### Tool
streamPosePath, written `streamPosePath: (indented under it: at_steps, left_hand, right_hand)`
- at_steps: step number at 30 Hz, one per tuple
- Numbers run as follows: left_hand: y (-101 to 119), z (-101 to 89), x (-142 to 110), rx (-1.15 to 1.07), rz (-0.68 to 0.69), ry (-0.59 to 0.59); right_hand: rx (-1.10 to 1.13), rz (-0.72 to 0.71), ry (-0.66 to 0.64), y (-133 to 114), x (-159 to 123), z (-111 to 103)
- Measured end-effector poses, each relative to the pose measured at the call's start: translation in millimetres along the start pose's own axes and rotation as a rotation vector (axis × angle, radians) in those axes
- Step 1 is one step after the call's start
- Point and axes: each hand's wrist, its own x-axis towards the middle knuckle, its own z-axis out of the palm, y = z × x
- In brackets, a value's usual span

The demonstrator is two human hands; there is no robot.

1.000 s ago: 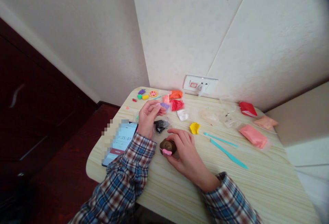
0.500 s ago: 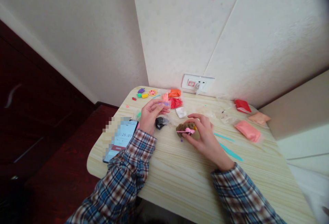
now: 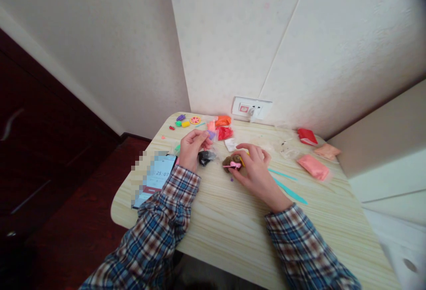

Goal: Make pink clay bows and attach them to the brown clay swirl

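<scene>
Between the thumb and fingers of my left hand point(image 3: 192, 150) is a small piece of purple clay point(image 3: 211, 135), held above the table. My right hand point(image 3: 258, 172) curls around a brown clay figure point(image 3: 227, 163), its thumb at the near side and its fingers over the top. A pink clay bow point(image 3: 234, 165) with a thin pink strip sits on the figure's front. Part of a yellow piece point(image 3: 244, 158) shows under my right fingers. A tiny purple bit point(image 3: 232, 179) lies just in front of the figure.
A black clay packet point(image 3: 205, 158) lies between my hands; red point(image 3: 224, 133) and orange point(image 3: 222, 121) packets lie behind it. Turquoise tools point(image 3: 291, 192) rest right of my right hand, with pink point(image 3: 313, 167) and red packets beyond. A phone point(image 3: 156, 179) lies left; small clay fruits point(image 3: 185, 124) stand far left.
The whole view has shifted slightly. More of the purple clay shows at my left fingertips. The brown figure appears turned a little in my right hand, with more yellow showing.
</scene>
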Motion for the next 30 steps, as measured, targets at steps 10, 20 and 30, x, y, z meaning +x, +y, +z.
streamPosePath:
  at_steps: [10,20,30]
  left_hand:
    - [0,-1.2,0,0.024,0.012,-0.053]
    - [15,2.3,-17,0.103,0.003,-0.14]
    - [10,3.2,-104,0.187,-0.142,-0.384]
  right_hand:
    - [-0.016,-0.016,0.022,4,-9,2]
    - [0.036,0.081,0.216,-6,-56,-15]
    - [0.098,-0.024,0.186,-27,-80,-14]
